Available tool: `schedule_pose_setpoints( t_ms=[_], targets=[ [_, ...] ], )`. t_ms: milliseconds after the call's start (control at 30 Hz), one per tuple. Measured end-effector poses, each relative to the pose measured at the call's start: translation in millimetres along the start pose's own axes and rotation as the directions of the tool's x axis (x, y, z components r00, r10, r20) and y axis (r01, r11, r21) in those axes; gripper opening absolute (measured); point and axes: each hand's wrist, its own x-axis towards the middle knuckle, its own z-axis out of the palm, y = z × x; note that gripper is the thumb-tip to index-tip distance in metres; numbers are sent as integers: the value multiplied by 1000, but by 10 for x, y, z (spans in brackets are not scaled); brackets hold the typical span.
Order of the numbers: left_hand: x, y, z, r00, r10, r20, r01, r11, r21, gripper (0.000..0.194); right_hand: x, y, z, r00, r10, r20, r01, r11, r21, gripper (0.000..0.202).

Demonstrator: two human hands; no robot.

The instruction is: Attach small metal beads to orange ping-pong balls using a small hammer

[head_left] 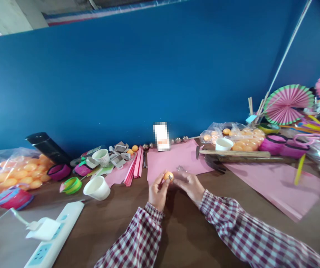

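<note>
The left hand (158, 190) has its grip closed on an orange ball (168, 176) over the table (187, 238), near the front edge of the pink paper (176, 159); the right hand's (190, 186) grip is narrow at the ball, hold unclear. A power strip (56, 234) lies toward the near left corner, and a blue partition (148, 74) rises behind the far edge.

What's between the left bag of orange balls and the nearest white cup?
In the head view, a green-and-yellow round thing sits between the bag and cup, with a magenta one nearer the bag.
</note>
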Motion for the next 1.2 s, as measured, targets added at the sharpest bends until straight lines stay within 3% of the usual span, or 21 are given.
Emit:
schedule_pose_setpoints(
  t_ms=[500, 700, 800, 1000, 1200],
  targets=[
    [-25, 16, 4, 999, 42, 5, -42, 996, 75, 37, 8, 48, 13, 999, 24, -34, -22, 998, 57, 33],
    [-6, -6, 24, 985, -168, 32, 171, 958, -230, 45, 35, 79, 19, 998, 19, -54, -15, 998, 65, 34],
    [-9, 2, 38, 981, -193, 37, 195, 935, -295, 44, 37, 97, 16, 999, -4, -31, 6, 998, 67, 34],
    [-9, 28, 46, 998, -59, 19, 61, 988, -145, 42, 19, 116, 29, 995, -88, -54, 86, 996, -30, 32],
    [9, 8, 42, 1000, 2, 10, -2, 1000, -1, 38, -11, 160, 13, 974, -226, 4, 216, 927, -305, 34]
  ],
)
